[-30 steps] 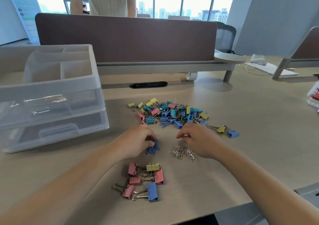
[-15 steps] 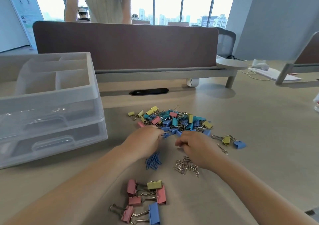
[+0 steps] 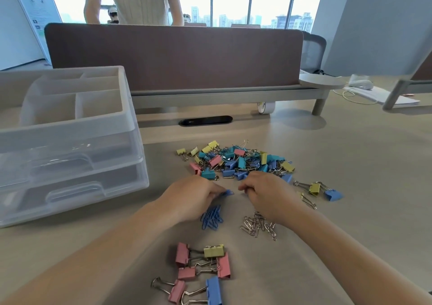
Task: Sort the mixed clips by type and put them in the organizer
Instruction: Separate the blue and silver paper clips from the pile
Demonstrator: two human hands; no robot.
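Observation:
A mixed pile of coloured binder clips and paper clips (image 3: pixel 236 159) lies mid-desk. My left hand (image 3: pixel 194 197) rests just before it, fingers pinched on a blue paper clip (image 3: pixel 228 192). Below that hand sits a small heap of blue paper clips (image 3: pixel 211 218). My right hand (image 3: pixel 268 197) is curled beside it, fingertips closed; what it holds is hidden. A heap of silver paper clips (image 3: pixel 258 225) lies under its wrist. Several large pink, yellow and blue binder clips (image 3: pixel 203 272) lie nearest me. The translucent organizer (image 3: pixel 70 145) with top compartments and two drawers stands at left.
A few stray binder clips (image 3: pixel 320 191) lie right of the pile. A brown desk divider (image 3: pixel 175 56) runs across the back, with a person standing behind it. A tape roll (image 3: pixel 265 107) and a cable slot (image 3: pixel 205 120) sit near the divider.
My left hand left the blue heap, reached to the pile's edge and now pinches a blue paper clip. My right hand stayed near the pile. The camera tilted down.

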